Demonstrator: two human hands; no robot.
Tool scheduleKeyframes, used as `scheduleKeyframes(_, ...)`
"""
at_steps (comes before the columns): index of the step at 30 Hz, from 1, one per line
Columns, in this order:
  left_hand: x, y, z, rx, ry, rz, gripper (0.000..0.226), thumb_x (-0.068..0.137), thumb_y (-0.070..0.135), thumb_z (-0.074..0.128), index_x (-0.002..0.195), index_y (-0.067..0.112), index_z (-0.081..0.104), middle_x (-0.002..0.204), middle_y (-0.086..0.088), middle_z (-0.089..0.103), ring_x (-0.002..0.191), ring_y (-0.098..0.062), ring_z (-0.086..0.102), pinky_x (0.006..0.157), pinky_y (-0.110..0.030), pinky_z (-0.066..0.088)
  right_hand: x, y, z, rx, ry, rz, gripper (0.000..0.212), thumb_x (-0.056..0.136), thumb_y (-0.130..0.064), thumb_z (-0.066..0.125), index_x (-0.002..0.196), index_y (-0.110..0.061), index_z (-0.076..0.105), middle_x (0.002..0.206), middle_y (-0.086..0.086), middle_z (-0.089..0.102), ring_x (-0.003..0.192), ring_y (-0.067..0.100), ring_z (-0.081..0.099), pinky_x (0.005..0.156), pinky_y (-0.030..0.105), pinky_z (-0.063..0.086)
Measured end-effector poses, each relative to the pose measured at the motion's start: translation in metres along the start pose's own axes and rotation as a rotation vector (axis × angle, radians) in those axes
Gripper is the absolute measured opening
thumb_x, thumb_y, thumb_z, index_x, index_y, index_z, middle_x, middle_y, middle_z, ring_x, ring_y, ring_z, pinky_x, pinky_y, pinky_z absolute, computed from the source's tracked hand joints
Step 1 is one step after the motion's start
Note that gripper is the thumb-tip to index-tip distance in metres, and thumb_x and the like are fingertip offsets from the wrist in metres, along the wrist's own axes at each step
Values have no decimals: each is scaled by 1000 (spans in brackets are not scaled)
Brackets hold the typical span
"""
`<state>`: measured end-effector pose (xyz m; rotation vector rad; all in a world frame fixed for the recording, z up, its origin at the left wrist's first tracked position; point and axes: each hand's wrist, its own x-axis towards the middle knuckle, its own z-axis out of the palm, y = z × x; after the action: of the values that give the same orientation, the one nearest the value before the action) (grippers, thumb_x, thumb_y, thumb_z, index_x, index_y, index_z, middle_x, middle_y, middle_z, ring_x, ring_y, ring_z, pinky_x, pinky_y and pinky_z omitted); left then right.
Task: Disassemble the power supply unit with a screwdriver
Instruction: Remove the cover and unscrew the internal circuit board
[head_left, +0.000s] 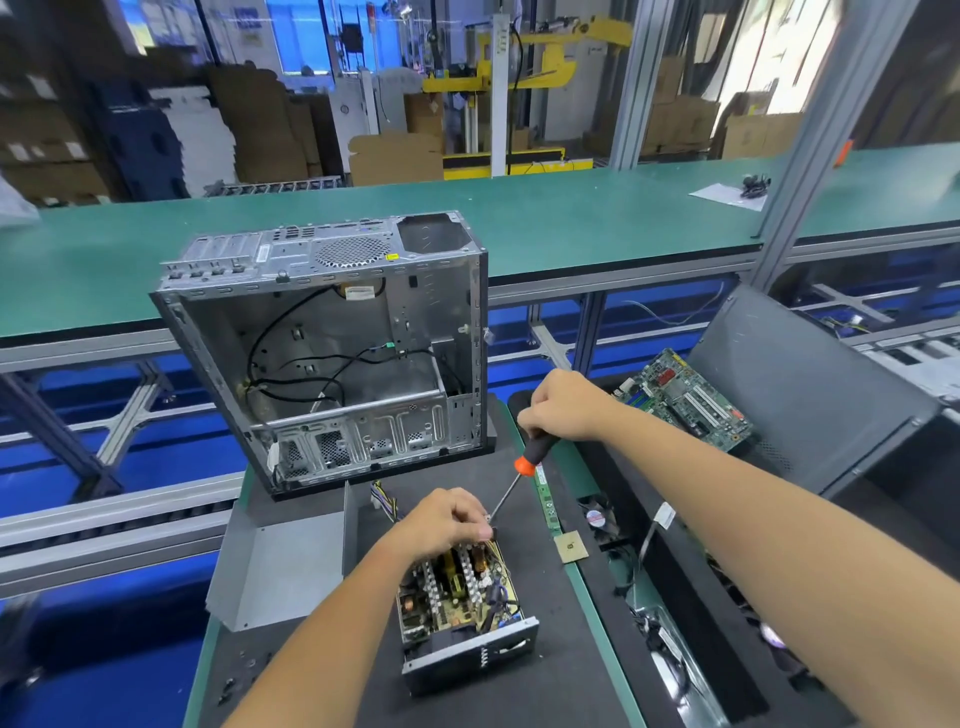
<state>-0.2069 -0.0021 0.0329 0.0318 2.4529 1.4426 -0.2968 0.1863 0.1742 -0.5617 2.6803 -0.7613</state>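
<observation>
The opened power supply unit (462, 608) lies on the black mat, its circuit board and coils exposed and its metal front wall facing me. My left hand (447, 519) rests on its far edge, fingers curled and pinching something small at the far right corner. My right hand (563, 405) grips the black and orange handle of a screwdriver (519, 475), whose thin shaft slants down to that same corner beside my left fingertips. The tip is hidden by my fingers.
The grey PSU cover (280, 566) lies to the left. An empty computer case (337, 353) stands behind. A RAM stick (548, 501), a CPU chip (570, 546), a small fan (597, 519) and a motherboard (685, 400) sit to the right.
</observation>
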Motion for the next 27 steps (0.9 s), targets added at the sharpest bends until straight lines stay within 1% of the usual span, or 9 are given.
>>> scheduleKeyframes(3,2,-1,-1,27,53,-4,22,82,8,72,64,19,66,90,4,63,78,-5,59,75,-17,44,0,6,-5,41,-69,10,22,71,-15,64,53,-10,53,55,7,49,46,18,39,42,19,31)
scheduleKeyframes(5,1,-2,-4,-4,125,-27,24,84,8,70,64,21,66,86,4,66,75,-3,59,77,-19,44,0,9,-15,64,-183,18,12,77,-12,64,68,-8,57,68,13,58,47,20,49,42,21,36)
scheduleKeyframes(7,-1,-1,-8,-68,225,-57,23,86,9,68,66,22,69,78,10,69,69,3,60,71,-15,44,0,11,-28,100,-322,32,9,82,-7,64,79,-9,57,79,17,62,48,21,57,42,23,42)
scheduleKeyframes(9,-5,4,-15,-114,319,-65,27,88,13,64,65,25,70,70,14,69,63,8,59,62,-9,43,0,9,-36,45,-437,52,14,81,-4,66,85,-10,54,83,17,63,47,22,61,42,24,47)
scheduleKeyframes(12,-13,12,-29,-180,404,-49,32,91,15,60,61,21,67,60,7,66,55,-2,55,54,-16,43,-2,-5,-27,-142,-546,60,15,81,-5,60,91,-10,49,81,15,59,47,21,58,43,26,48)
scheduleKeyframes(15,-27,17,-41,-240,522,-48,20,91,14,61,71,11,67,58,4,63,54,-7,54,52,-21,45,-4,-25,-5,-280,-560,-3,8,81,-8,51,89,-7,49,73,14,53,46,20,48,42,24,41)
scheduleKeyframes(18,-48,13,-55,-214,618,-43,17,88,11,65,71,5,66,60,-2,64,55,-12,56,55,-25,48,-4,-42,19,-346,-488,-58,7,80,-11,48,84,-6,51,73,13,51,47,21,46,40,21,37)
scheduleKeyframes(23,-98,-2,-66,-150,750,-61,23,79,7,73,58,16,70,55,6,64,51,-6,54,53,-23,48,-3,-67,54,-415,-447,-171,10,83,-12,48,80,-4,54,69,13,54,48,22,46,42,21,37)
scheduleKeyframes(27,-144,-20,-65,-103,789,-128,15,84,5,67,71,12,72,66,-5,68,59,-13,58,64,-30,53,-5,-85,78,-415,-458,-239,8,84,-9,47,80,-4,53,69,14,52,46,20,43,39,18,34)
